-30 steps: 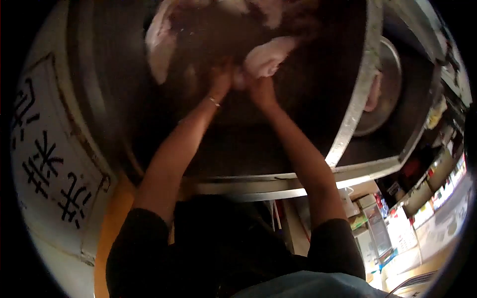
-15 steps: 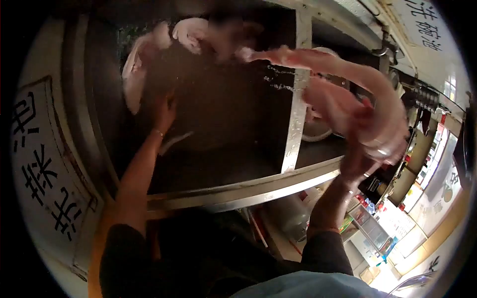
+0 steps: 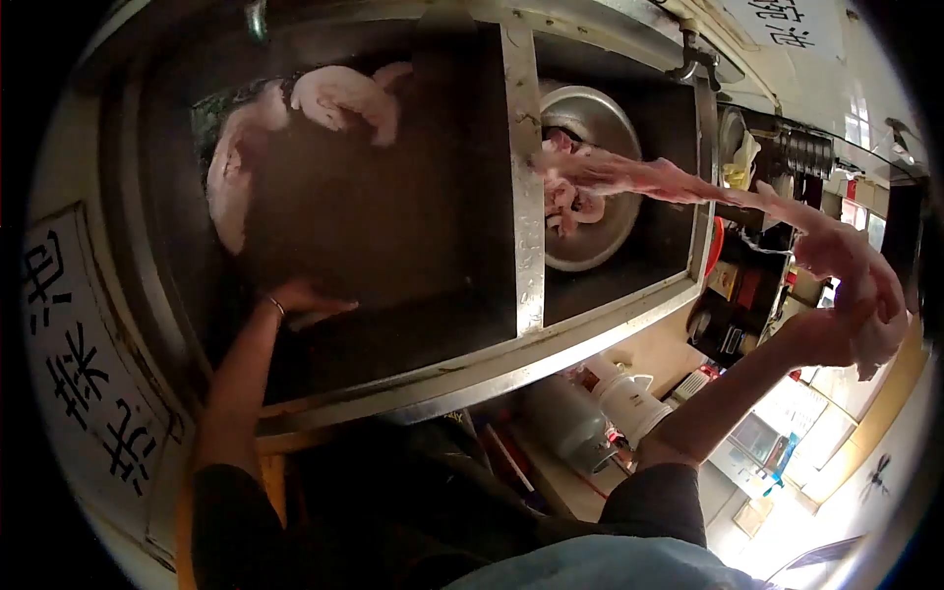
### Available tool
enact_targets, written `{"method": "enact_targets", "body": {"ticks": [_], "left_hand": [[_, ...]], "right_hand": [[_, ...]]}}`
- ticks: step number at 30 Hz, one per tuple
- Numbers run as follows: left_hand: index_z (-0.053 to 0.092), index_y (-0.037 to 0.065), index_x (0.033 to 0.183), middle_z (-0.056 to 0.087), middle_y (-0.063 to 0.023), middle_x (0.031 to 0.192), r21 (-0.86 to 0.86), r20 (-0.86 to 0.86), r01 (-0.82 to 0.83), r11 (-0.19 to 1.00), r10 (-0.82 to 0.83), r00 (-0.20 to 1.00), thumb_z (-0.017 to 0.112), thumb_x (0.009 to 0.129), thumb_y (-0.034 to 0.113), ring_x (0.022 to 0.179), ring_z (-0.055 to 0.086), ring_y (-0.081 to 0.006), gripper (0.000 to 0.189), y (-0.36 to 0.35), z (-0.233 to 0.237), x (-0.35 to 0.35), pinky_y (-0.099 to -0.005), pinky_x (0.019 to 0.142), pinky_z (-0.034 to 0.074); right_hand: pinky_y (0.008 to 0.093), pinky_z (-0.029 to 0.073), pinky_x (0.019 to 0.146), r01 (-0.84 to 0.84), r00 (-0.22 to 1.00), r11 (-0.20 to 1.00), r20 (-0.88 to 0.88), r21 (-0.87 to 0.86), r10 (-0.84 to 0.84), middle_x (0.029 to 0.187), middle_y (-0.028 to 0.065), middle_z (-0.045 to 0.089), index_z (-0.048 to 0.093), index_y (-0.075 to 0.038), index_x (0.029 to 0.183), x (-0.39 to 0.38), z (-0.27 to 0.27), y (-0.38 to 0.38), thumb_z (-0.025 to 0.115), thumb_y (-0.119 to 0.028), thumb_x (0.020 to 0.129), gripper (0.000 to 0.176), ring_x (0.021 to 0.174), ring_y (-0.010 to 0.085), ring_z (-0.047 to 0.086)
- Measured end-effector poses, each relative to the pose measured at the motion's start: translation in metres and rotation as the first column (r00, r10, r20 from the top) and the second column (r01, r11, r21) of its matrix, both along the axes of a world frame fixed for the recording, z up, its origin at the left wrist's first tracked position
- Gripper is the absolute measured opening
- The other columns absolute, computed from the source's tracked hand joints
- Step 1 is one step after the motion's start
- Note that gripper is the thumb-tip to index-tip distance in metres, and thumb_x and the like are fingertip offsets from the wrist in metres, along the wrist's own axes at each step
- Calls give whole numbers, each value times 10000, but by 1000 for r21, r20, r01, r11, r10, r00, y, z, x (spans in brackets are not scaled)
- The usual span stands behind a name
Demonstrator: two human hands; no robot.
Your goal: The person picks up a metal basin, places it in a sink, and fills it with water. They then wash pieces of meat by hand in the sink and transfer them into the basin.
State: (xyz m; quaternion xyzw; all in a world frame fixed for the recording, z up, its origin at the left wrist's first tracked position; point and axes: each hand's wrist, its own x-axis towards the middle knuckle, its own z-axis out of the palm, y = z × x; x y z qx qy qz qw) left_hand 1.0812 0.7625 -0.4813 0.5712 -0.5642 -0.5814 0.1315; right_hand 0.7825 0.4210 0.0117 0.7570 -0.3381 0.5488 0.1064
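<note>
My right hand (image 3: 836,339), at the far right, is wrapped round one end of a long pale-pink strip of meat (image 3: 678,182). The strip stretches left over the smaller basin, its far end above a round metal bowl (image 3: 619,231) that holds more pink pieces (image 3: 562,197). My left hand (image 3: 310,298) is low in the larger basin, at the surface of the murky water (image 3: 393,226), fingers pointing right; a pale sliver shows beneath it. Two pale pieces of meat, one long (image 3: 231,187) and one curved (image 3: 344,98), lie in the water at the back left.
A metal divider (image 3: 528,197) separates the two basins, and a metal rim (image 3: 413,388) runs along the front. A tap (image 3: 696,59) is at the back right. Below stand a gas cylinder (image 3: 570,423) and a white bucket (image 3: 629,398). Shelves (image 3: 737,285) hold kitchen items on the right.
My right hand has moved farther right and the meat strip is now stretched out across the smaller basin. My left hand is lower in the view. The view has shifted, showing more of the bowl.
</note>
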Motion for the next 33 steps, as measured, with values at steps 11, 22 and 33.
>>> {"method": "enact_targets", "body": {"ticks": [11,22,33], "left_hand": [[559,47,917,575,-35,719,631,-183,-161,759,347,920,502,803,319,627,506,-136,300,-32,40,-28,-288,584,433],[433,109,1031,487,6,775,765,-412,-481,428,900,144,512,814,226,593,477,-103,259,-134,43,-39,-249,532,420],[476,74,1036,500,13,768,378,-190,-545,748,639,745,423,863,265,627,465,-83,263,-102,33,-86,-242,531,414]], "right_hand": [[289,393,785,247,964,461,-264,852,-29,1029,90,507,477,3,1073,-152,-189,-18,422,-195,849,304,910,174,492],[312,408,798,-352,914,-109,366,930,175,1018,170,529,456,-6,1090,126,-310,123,515,-186,798,348,947,253,528],[372,387,830,300,791,55,-280,952,544,1053,154,513,459,-46,1127,130,-576,129,438,-275,810,392,963,302,485]]}}
